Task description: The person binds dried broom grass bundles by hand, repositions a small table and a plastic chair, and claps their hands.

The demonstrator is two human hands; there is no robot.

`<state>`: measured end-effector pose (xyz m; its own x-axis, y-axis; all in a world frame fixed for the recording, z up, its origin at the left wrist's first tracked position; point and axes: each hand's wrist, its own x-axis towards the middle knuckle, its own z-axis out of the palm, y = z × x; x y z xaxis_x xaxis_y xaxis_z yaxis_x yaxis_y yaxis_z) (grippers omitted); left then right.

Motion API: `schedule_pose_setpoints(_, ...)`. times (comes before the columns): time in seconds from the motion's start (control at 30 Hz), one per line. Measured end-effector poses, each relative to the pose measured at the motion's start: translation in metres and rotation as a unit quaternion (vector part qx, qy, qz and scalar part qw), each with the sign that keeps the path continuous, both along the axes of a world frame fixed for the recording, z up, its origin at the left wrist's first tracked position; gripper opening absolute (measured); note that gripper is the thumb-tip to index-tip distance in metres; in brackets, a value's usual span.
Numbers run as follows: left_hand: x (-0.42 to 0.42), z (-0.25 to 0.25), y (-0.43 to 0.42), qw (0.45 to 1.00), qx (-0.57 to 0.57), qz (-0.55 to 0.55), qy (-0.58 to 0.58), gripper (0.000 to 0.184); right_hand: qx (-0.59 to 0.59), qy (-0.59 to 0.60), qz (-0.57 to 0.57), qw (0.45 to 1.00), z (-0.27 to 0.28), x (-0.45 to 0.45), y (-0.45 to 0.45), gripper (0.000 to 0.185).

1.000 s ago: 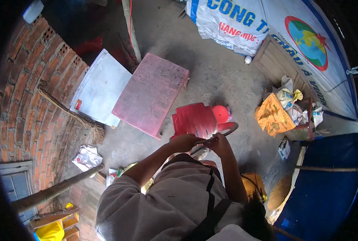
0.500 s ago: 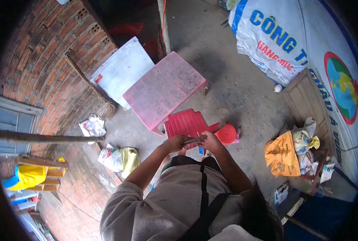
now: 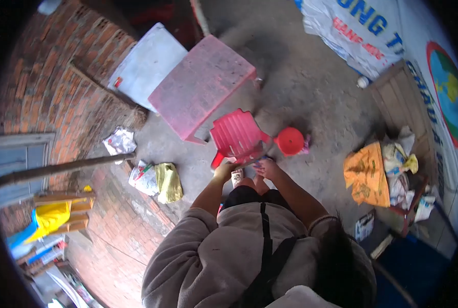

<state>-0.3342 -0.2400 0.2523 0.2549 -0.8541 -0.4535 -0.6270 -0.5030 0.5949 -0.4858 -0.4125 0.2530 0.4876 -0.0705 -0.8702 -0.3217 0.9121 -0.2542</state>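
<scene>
My left hand (image 3: 225,170) is closed on one end of a dark, narrow, flat strip (image 3: 248,162), held low in front of my knees. The fingers of my right hand (image 3: 266,168) are closed around the strip's other end. Blur hides what exactly the strip is. Just beyond both hands stands a small red plastic chair (image 3: 236,131). To the right of the chair is a round red plastic stool or tub (image 3: 290,140), with something pink at its side.
A worn pink plastic table (image 3: 203,84) stands beyond the chair, against a white box (image 3: 148,64). Sacks (image 3: 168,182) lie on the left floor; an orange bag (image 3: 367,174) is at the right. A wooden pole (image 3: 64,170) juts in from the left.
My view has tilted, so the table and chair appear higher. Both hands have moved lower and nearer the chair's front, still holding the strip. The bare knees and a foot show now.
</scene>
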Motion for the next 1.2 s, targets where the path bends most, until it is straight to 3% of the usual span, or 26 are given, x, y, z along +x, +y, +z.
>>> schedule_pose_setpoints(0.03,-0.011,0.023,-0.005,0.999,0.036,0.007,-0.001,0.049,0.060,-0.001,0.000,0.998,-0.002,-0.015,0.001,0.021)
schedule_pose_setpoints(0.07,-0.019,0.002,0.004,1.000,0.017,0.011,0.013,0.050,0.117,-0.005,0.001,0.993,-0.003,-0.028,0.001,0.022)
schedule_pose_setpoints(0.2,-0.042,-0.002,0.010,0.988,0.121,-0.092,0.017,0.049,0.052,0.040,-0.090,0.994,0.020,-0.062,-0.003,0.022)
schedule_pose_setpoints(0.23,-0.044,-0.001,0.009,0.986,0.116,-0.121,0.004,0.047,0.075,0.010,-0.161,0.984,0.010,-0.075,-0.009,0.023)
schedule_pose_setpoints(0.27,-0.043,-0.005,0.010,0.983,0.109,-0.149,-0.009,0.045,0.040,-0.104,-0.180,0.977,0.023,-0.087,-0.012,0.022)
schedule_pose_setpoints(0.3,-0.040,-0.004,0.009,0.981,0.104,-0.161,-0.011,0.045,0.016,-0.049,-0.219,0.974,0.033,-0.091,-0.016,0.023)
schedule_pose_setpoints(0.33,-0.036,-0.002,0.009,0.981,0.078,-0.178,-0.010,0.041,-0.006,0.007,-0.257,0.966,0.043,-0.092,-0.018,0.024)
schedule_pose_setpoints(0.47,-0.021,0.017,-0.001,0.973,0.038,-0.224,0.043,0.035,-0.033,0.042,-0.324,0.945,0.079,-0.092,-0.014,0.025)
schedule_pose_setpoints(0.5,-0.016,-0.011,-0.002,0.954,-0.030,-0.299,-0.001,0.038,-0.047,0.030,-0.337,0.940,0.090,-0.089,-0.010,0.027)
schedule_pose_setpoints(0.53,-0.012,-0.050,0.001,0.965,-0.107,-0.231,0.056,0.041,-0.062,0.016,-0.351,0.934,0.103,-0.084,-0.006,0.028)
schedule_pose_setpoints(0.57,-0.010,-0.038,-0.005,0.974,-0.101,-0.195,0.060,0.041,-0.067,0.012,-0.360,0.930,0.119,-0.080,-0.001,0.028)
schedule_pose_setpoints(0.63,-0.004,-0.001,-0.025,0.978,-0.098,-0.171,0.065,0.040,-0.204,0.006,-0.289,0.936,0.159,-0.074,0.012,0.030)
schedule_pose_setpoints(0.67,-0.001,0.015,-0.037,0.977,-0.135,-0.158,0.050,0.040,-0.208,0.006,-0.299,0.931,0.176,-0.073,0.017,0.030)
schedule_pose_setpoints(0.7,0.001,0.037,-0.050,0.974,-0.172,-0.144,0.036,0.039,-0.301,0.012,-0.271,0.914,0.191,-0.073,0.020,0.026)
schedule_pose_setpoints(0.73,-0.001,0.083,-0.059,0.976,-0.184,-0.089,0.078,0.039,-0.391,0.020,-0.240,0.889,0.200,-0.074,0.021,0.022)
schedule_pose_setpoints(0.77,-0.004,0.132,-0.068,0.973,-0.193,-0.034,0.120,0.039,-0.394,0.023,-0.250,0.884,0.197,-0.080,0.018,0.022)
schedule_pose_setpoints(0.83,-0.004,0.179,-0.086,0.959,-0.250,-0.052,0.122,0.042,-0.676,0.030,-0.133,0.724,0.187,-0.092,0.013,0.021)
schedule_pose_setpoints(0.87,-0.007,0.200,-0.092,0.958,-0.251,-0.063,0.125,0.042,-0.677,0.037,-0.141,0.721,0.200,-0.095,0.017,0.021)
schedule_pose_setpoints(0.93,-0.014,0.242,-0.099,0.931,-0.336,-0.083,0.114,0.046,-0.776,0.149,-0.010,0.613,0.259,-0.094,0.030,0.027)
schedule_pose_setpoints(0.97,-0.018,0.267,-0.097,0.930,-0.337,-0.092,0.118,0.046,-0.776,0.157,-0.016,0.611,0.279,-0.093,0.035,0.027)
schedule_pose_setpoints(1.03,-0.030,0.316,-0.092,0.904,-0.386,-0.179,-0.035,0.047,-0.832,0.150,0.003,0.534,0.311,-0.093,0.045,0.036)
schedule_pose_setpoints(1.2,-0.052,0.378,-0.086,0.863,-0.416,-0.280,-0.056,0.054,-0.864,0.155,0.000,0.479,0.364,-0.093,0.057,0.054)
